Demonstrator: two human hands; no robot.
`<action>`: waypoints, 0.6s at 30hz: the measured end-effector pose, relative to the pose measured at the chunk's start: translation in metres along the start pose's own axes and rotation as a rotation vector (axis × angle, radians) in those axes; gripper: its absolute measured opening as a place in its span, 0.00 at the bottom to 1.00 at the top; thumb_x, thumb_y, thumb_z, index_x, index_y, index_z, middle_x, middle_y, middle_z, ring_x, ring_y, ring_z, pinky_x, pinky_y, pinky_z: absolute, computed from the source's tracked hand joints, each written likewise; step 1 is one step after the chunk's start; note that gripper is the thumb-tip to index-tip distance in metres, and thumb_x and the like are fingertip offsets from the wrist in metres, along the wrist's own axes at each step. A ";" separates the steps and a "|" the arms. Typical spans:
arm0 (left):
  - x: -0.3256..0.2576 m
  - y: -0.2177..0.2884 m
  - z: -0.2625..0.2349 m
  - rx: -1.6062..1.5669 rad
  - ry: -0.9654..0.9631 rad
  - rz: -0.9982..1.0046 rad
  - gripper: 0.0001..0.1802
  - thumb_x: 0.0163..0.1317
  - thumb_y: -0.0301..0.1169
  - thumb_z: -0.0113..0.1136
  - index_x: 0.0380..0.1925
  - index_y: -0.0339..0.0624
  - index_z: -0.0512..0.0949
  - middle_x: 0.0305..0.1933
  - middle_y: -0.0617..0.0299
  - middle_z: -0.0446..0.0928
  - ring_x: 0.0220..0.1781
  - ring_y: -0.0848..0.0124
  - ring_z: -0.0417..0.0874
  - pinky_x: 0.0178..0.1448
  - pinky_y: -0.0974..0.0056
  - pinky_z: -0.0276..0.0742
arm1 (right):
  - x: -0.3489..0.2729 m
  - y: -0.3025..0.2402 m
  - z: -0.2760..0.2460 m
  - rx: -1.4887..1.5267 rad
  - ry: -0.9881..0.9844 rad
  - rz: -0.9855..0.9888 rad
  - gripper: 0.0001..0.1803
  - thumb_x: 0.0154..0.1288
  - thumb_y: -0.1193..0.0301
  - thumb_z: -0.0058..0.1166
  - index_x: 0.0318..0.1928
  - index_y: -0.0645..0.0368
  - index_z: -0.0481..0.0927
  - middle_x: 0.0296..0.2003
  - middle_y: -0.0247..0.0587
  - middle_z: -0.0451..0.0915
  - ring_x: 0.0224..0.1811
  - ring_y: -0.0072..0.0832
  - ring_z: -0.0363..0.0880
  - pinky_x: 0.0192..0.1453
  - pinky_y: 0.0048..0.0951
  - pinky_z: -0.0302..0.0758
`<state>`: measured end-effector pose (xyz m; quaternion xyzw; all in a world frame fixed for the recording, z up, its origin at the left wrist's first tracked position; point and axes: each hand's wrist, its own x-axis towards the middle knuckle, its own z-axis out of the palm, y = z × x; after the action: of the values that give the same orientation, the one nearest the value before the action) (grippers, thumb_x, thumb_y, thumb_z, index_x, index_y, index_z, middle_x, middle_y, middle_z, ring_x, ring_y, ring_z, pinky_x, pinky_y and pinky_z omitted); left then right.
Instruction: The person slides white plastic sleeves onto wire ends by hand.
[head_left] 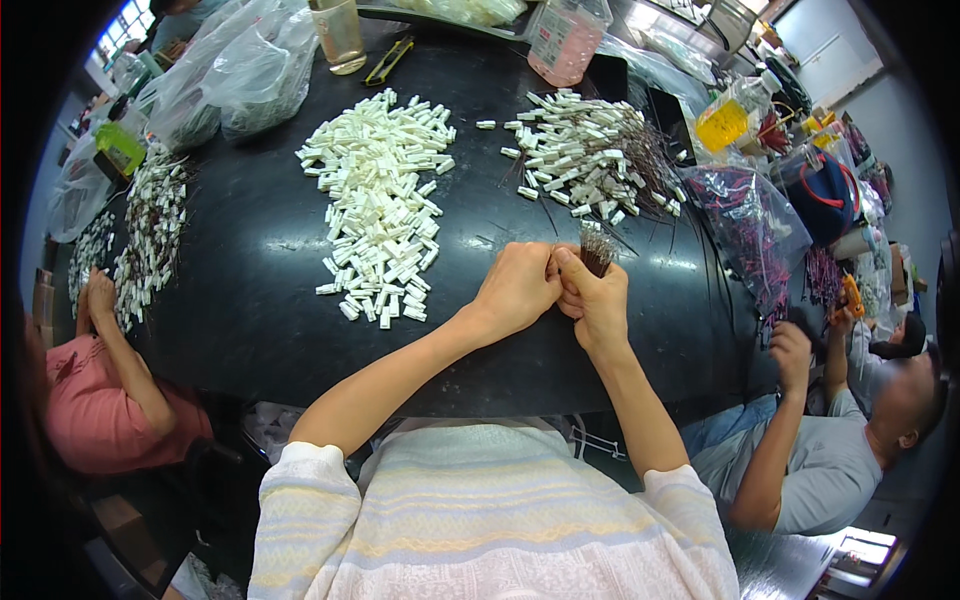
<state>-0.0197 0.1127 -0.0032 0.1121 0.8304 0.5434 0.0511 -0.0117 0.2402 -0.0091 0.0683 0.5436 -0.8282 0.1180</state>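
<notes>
My right hand [602,305] is closed around a bundle of thin dark wires [597,252], whose pale tips point up and away from me. Against it, my left hand [520,288] has its fingers pinched together by the right thumb; what they grip is hidden. To the left of both hands lies a long heap of small white plastic connector housings [378,205]. Just beyond my right hand is a second heap of white housings with dark wires attached [590,150].
A black table [250,330] curves around me. At its far side stand a cup of pale liquid [338,35], a yellow cutter [388,60] and a pink bottle [562,48]. Plastic bags [255,85] lie far left. A co-worker's hand [98,295] is at left; another person [830,450] sits right.
</notes>
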 end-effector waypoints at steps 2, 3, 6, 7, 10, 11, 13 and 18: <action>0.000 -0.009 -0.003 0.048 0.032 0.041 0.16 0.46 0.24 0.56 0.39 0.34 0.77 0.23 0.47 0.76 0.25 0.56 0.79 0.32 0.60 0.72 | 0.000 -0.001 0.012 -0.041 -0.012 -0.009 0.10 0.56 0.71 0.59 0.33 0.66 0.78 0.19 0.28 0.72 0.12 0.08 0.57 0.13 0.13 0.49; -0.001 -0.009 -0.006 0.045 0.043 0.041 0.16 0.46 0.24 0.56 0.39 0.34 0.77 0.23 0.47 0.76 0.25 0.56 0.79 0.32 0.60 0.72 | 0.000 -0.002 0.015 -0.113 -0.001 -0.058 0.09 0.56 0.72 0.59 0.33 0.66 0.78 0.19 0.28 0.73 0.12 0.09 0.58 0.13 0.13 0.50; 0.002 -0.009 -0.014 0.114 0.023 0.101 0.17 0.46 0.25 0.56 0.40 0.35 0.77 0.23 0.47 0.76 0.26 0.57 0.79 0.32 0.60 0.72 | 0.006 -0.003 0.022 -0.268 0.010 -0.160 0.08 0.56 0.73 0.58 0.31 0.66 0.78 0.19 0.29 0.73 0.13 0.10 0.60 0.14 0.13 0.51; 0.004 -0.009 -0.013 0.140 0.031 0.084 0.17 0.46 0.25 0.56 0.39 0.35 0.77 0.23 0.47 0.76 0.26 0.56 0.79 0.33 0.60 0.72 | 0.010 -0.004 0.022 -0.344 0.018 -0.213 0.07 0.56 0.73 0.58 0.31 0.65 0.78 0.19 0.29 0.74 0.13 0.10 0.61 0.14 0.13 0.52; 0.005 -0.011 -0.017 0.134 0.079 0.079 0.14 0.47 0.26 0.57 0.36 0.33 0.77 0.23 0.48 0.76 0.26 0.59 0.79 0.32 0.61 0.72 | 0.026 0.009 0.018 -0.492 0.095 -0.414 0.05 0.55 0.75 0.56 0.29 0.65 0.76 0.18 0.29 0.72 0.12 0.11 0.61 0.14 0.14 0.53; 0.004 -0.013 -0.019 0.102 0.107 0.095 0.12 0.48 0.26 0.57 0.34 0.33 0.77 0.23 0.49 0.76 0.25 0.61 0.79 0.32 0.62 0.72 | 0.029 0.009 0.018 -0.492 0.084 -0.415 0.05 0.55 0.75 0.56 0.29 0.65 0.76 0.18 0.29 0.72 0.12 0.11 0.61 0.14 0.14 0.53; 0.006 -0.022 -0.016 0.003 0.159 0.112 0.10 0.50 0.27 0.56 0.31 0.32 0.77 0.22 0.52 0.77 0.24 0.65 0.78 0.31 0.64 0.71 | 0.031 0.001 0.022 -0.256 0.081 -0.226 0.04 0.55 0.77 0.55 0.28 0.64 0.75 0.16 0.29 0.70 0.12 0.12 0.61 0.13 0.14 0.53; -0.004 -0.021 -0.026 -0.183 0.102 0.042 0.09 0.56 0.28 0.53 0.27 0.32 0.77 0.20 0.60 0.77 0.23 0.76 0.75 0.29 0.68 0.69 | 0.033 -0.013 0.034 -0.122 0.067 -0.144 0.04 0.56 0.76 0.54 0.27 0.64 0.74 0.12 0.28 0.65 0.09 0.11 0.55 0.11 0.15 0.46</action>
<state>-0.0244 0.0805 -0.0121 0.0967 0.7762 0.6230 0.0073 -0.0463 0.2101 0.0086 0.0495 0.6002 -0.7971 0.0436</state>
